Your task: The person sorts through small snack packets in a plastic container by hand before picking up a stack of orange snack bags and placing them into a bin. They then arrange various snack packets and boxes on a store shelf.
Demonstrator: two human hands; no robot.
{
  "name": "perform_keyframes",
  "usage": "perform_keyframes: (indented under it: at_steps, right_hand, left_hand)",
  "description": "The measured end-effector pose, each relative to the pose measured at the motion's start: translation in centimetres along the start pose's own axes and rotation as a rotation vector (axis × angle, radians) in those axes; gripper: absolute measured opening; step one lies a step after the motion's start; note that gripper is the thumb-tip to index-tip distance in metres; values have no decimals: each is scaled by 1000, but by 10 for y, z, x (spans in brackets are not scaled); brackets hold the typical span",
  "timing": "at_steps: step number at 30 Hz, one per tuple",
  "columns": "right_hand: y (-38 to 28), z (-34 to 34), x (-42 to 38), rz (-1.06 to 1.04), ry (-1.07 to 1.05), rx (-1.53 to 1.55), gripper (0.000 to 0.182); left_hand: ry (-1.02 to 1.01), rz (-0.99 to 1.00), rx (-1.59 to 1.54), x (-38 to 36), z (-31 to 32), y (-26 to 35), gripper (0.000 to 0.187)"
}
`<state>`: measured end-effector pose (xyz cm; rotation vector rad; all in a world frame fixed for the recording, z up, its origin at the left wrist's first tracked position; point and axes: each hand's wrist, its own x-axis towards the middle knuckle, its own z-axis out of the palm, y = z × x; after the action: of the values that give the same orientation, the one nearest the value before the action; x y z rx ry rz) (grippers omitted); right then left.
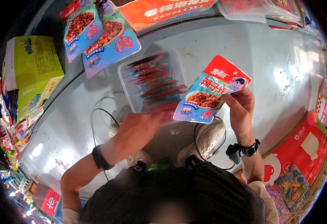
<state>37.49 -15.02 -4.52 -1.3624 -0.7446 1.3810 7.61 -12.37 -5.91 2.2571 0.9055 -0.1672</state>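
Note:
Between thumb and fingers, my right hand [241, 108] holds a red and blue snack packet [204, 91] by its right edge, its printed front showing. My left hand [137, 130] is smeared by motion at the near edge of a clear plastic tub [126, 87]. Its fingers are too blurred to tell whether they grip anything. Inside the tub, several similar packets [154, 80] stand packed in a row, also partly blurred. Dark bands are on both wrists.
Two blue snack packets [79, 30] [113, 41] overlap at the upper left, near a green box [35, 63]. An orange box [167, 13] and clear tubs [241, 9] line the far edge. A red box [301, 149] lies right. Cables and shoes [208, 136] show below.

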Motion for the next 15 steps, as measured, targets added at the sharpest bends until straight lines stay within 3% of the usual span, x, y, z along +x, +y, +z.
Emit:
perform_keyframes:
  at_steps: [5,8,10,11,13,15]
  right_hand:
    - [-7,7,-5,8,-34,-33,33]
    - [-2,15,-8,-89,-183,-127,33]
    - [0,17,-3,-172,-309,-333,27]
    - [0,22,-1,-209,-372,-427,26]
    - [4,32,0,-259,-382,-455,23]
    - [6,36,0,-212,-389,-489,21]
  left_hand:
    - [-4,67,154,-1,-4,-3,13]
    - [43,66,149,-2,1,-7,12]
    - [-150,-26,152,-3,2,-10,18]
    - [-150,-27,152,-3,1,-11,18]
    - [73,-98,-76,-2,-3,-13,14]
    - [94,-108,-122,-1,-4,-15,13]
